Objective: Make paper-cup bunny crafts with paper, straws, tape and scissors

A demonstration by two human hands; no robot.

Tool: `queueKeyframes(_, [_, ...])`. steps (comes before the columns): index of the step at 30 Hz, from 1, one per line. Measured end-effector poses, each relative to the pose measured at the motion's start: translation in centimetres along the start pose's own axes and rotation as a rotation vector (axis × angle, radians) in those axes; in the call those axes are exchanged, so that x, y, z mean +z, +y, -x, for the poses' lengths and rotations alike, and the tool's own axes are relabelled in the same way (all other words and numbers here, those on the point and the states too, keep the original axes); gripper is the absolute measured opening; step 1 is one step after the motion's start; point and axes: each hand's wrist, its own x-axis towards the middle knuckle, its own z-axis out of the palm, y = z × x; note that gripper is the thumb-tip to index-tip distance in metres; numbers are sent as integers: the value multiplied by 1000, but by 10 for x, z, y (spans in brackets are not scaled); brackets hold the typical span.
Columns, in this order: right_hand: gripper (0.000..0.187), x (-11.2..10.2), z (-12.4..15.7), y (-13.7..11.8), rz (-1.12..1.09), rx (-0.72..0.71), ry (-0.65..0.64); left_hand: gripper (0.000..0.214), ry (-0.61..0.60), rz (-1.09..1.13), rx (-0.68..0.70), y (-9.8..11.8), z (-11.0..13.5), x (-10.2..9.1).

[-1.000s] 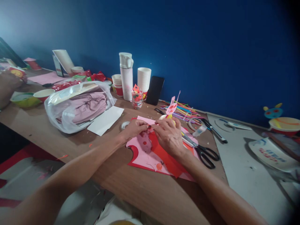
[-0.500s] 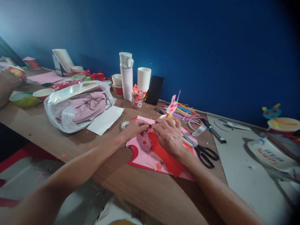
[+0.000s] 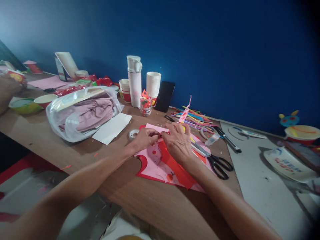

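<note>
My left hand (image 3: 147, 137) is closed, thumb and fingertips pinched at a tiny red piece (image 3: 160, 136), mostly hidden. Close beside it, my right hand (image 3: 178, 142) bends its fingers in on the same piece. Both hover over pink paper (image 3: 152, 170) with cut curved edges and red spots, and red paper (image 3: 178, 170) lying on it. Scissors (image 3: 217, 163) with black handles rest to the right, blades partly under the right hand. Behind that hand rises a pink spotted paper figure (image 3: 184, 114). A tape roll (image 3: 133, 134) lies left of the left hand.
A plastic bag (image 3: 82, 116) with pink cloth and a white card (image 3: 113, 128) lie left. A flask (image 3: 135, 83), stacked paper cups (image 3: 153, 85), a glass jar (image 3: 146, 105) and a phone (image 3: 165, 96) stand behind. Pipe cleaners (image 3: 197, 116) and a box cutter (image 3: 228, 140) lie right. A co-worker's hand (image 3: 8, 90) shows far left.
My right hand has shifted slightly left and rolled, its fingers closing nearer to the left fingertips. The pink paper figure has turned more edge-on. The left hand is nearly still.
</note>
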Motion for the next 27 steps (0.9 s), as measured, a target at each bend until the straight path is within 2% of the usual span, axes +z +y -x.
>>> queueKeyframes(13, [16, 6, 1, 3, -21, 1, 35, 20, -53, 26, -79, -3, -1, -3])
queueKeyframes(27, [18, 6, -1, 1, -39, 17, 35, 16, -67, 62, -58, -8, -2, -3])
